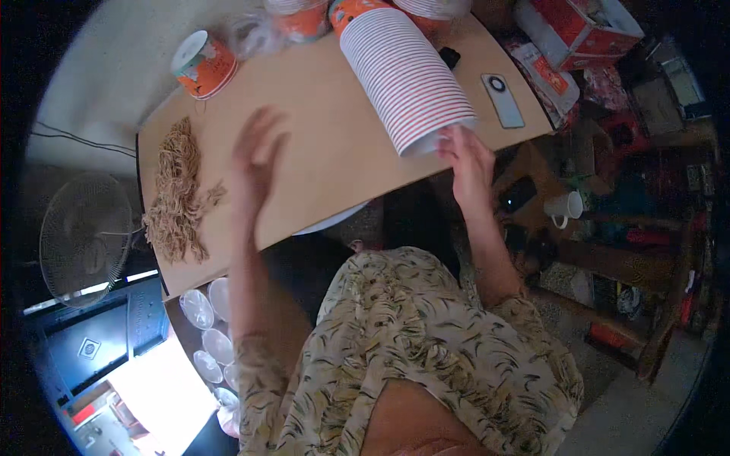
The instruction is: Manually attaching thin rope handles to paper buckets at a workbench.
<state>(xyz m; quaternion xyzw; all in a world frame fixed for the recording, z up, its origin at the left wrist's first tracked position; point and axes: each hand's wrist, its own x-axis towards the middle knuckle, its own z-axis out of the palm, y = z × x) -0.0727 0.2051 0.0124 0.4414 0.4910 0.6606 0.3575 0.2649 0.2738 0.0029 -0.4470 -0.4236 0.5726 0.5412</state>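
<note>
A long stack of nested paper buckets (407,80) lies on its side across the table, its open mouth toward me. At that mouth is my right hand (470,156), fingers curled at the right rim of the nearest bucket, seemingly gripping it; the fingertips are partly hidden. My left hand (258,152) hovers over the table's left half, blurred by motion, thumb and fingers apart and nothing in it. Left of it lies a bundle of knotted brown twine (176,190). An orange paper bucket (205,64) with a white end stands at the far left.
More orange buckets (300,23) and clear plastic wrap (255,32) sit at the table's back. A phone (503,100) and a small black object (449,57) lie right of the stack. Clear round lids (218,346) are below the table's left edge, near a fan (87,239).
</note>
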